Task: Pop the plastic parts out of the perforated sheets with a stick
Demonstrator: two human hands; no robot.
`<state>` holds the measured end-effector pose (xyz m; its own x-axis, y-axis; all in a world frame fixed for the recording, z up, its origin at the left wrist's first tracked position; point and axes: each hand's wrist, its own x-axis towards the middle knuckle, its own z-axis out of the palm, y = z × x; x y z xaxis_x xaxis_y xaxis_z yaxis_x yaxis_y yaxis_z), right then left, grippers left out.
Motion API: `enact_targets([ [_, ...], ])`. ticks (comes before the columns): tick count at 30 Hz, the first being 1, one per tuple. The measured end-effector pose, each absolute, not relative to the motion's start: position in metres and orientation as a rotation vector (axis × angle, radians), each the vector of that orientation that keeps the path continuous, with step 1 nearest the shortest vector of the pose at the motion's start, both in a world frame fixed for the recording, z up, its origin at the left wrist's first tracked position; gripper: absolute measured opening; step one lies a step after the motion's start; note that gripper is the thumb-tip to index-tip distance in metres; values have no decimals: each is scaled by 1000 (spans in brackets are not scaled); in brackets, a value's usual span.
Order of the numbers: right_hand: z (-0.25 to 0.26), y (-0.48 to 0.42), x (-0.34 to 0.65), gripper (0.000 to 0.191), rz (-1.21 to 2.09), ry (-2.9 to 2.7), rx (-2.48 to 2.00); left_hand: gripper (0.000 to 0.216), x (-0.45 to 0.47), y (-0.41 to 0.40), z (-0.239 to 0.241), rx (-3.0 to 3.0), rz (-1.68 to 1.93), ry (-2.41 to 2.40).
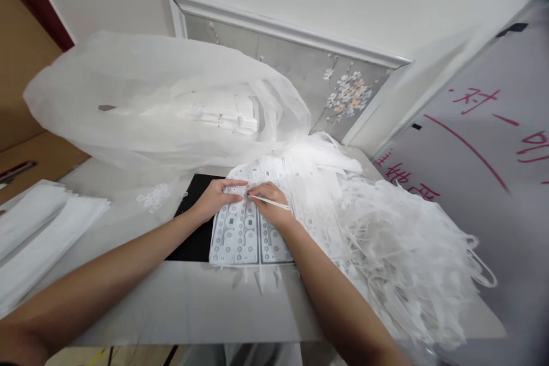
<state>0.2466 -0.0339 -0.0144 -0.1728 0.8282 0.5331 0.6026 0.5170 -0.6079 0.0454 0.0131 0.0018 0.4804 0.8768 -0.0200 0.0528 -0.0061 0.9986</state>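
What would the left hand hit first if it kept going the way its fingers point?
Most likely the right hand: the left hand points rightward along the top edge of the white sheet, and the right hand, holding a thin stick, sits almost against it.

1. Big translucent bag (141, 108) at back left, with stacked white pieces (223, 114) inside.
2. Heap of white offcut strips (407, 240) spilling over the right side.
3. Folded white sheets (38, 229) stacked far left.
4. Flower-painted framed panel (338, 91) leaning against the wall.
5. Board with red writing (484, 143) on the right.
6. Black mat (193, 240) lying flat on the pale counter (171, 303).
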Motion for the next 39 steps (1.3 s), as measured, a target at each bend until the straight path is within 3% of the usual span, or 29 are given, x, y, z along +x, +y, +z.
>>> enact_targets([
  [12, 2, -43, 240, 19, 156, -2102, -1389, 58, 46, 13, 4, 1475, 824, 860],
  [23, 2, -42, 241, 22, 90, -1926, -1448, 54, 46, 13, 5, 1535, 823, 864],
  [32, 2, -34, 268, 25, 429, -1342, -1470, 60, 40, 11, 6, 1489, 729, 808],
  [39, 7, -34, 264, 25, 547, -1323, -1408, 46, 13, 13, 28, 1601, 445, 730],
])
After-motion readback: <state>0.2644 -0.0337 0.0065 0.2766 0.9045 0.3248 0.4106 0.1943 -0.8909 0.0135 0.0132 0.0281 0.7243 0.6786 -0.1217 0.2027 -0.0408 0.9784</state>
